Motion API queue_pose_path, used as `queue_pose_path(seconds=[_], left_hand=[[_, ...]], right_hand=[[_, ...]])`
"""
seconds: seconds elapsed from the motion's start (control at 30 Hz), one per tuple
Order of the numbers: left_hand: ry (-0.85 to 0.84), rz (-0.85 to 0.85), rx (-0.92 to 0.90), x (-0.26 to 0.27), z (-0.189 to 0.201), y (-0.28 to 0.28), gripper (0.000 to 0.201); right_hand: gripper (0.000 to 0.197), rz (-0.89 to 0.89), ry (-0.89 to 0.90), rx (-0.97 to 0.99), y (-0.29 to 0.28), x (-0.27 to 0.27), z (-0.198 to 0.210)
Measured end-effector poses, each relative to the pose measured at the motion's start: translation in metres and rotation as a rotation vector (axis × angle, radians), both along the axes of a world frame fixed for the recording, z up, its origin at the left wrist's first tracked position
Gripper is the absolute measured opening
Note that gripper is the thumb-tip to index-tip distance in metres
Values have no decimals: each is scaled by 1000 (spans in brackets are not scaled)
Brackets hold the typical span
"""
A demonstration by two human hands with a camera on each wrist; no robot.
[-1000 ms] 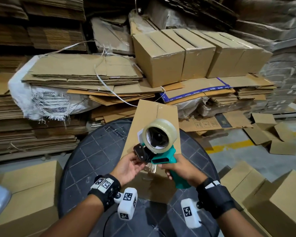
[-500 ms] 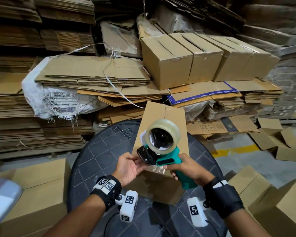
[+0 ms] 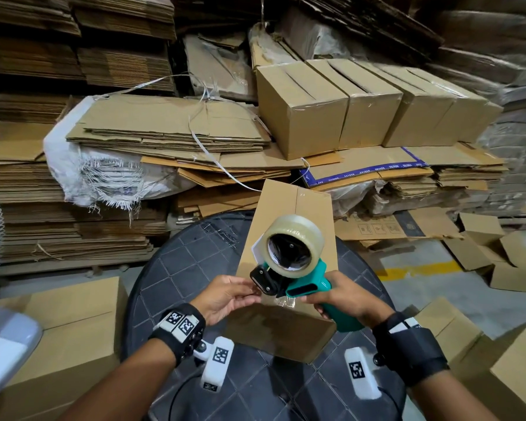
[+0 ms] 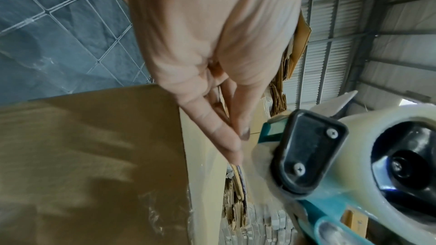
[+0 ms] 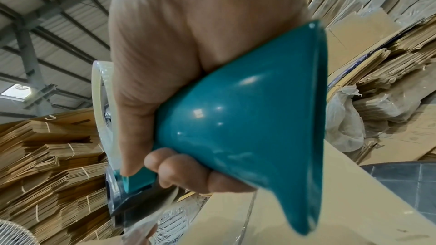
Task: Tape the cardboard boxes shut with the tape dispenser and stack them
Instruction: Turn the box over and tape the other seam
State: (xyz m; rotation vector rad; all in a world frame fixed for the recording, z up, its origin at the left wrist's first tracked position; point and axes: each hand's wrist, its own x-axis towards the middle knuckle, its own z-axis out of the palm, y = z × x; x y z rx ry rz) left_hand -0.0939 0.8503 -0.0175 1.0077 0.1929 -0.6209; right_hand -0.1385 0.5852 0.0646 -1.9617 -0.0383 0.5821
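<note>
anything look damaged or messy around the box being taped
Yes. At the near end of the cardboard box, just below the tape dispenser, the clear tape is crumpled rather than flat. The left hand is fingering it there while the right hand grips the handle.

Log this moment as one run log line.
right hand grips tape dispenser | left hand pinches tape end | box on table, untaped

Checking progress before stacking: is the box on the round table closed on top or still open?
Closed: the box top flaps meet flat along the centre seam; whether tape covers the seam, cannot tell.
</note>
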Motion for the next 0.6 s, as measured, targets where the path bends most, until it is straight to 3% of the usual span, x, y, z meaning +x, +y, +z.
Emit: queue_pose_path(seconds=[0.3,0.47,0.6], left_hand=[[-182,-123,316,-1,2,1,14],[-325,-274,554,-1,3,6,17],[-414,-382,637,2,9,13,22]], right_hand=[[15,69,-8,-53,9,0,4],[13,95,-13,-52,15,2,7],[10,122,-11,-36,21,2,8]])
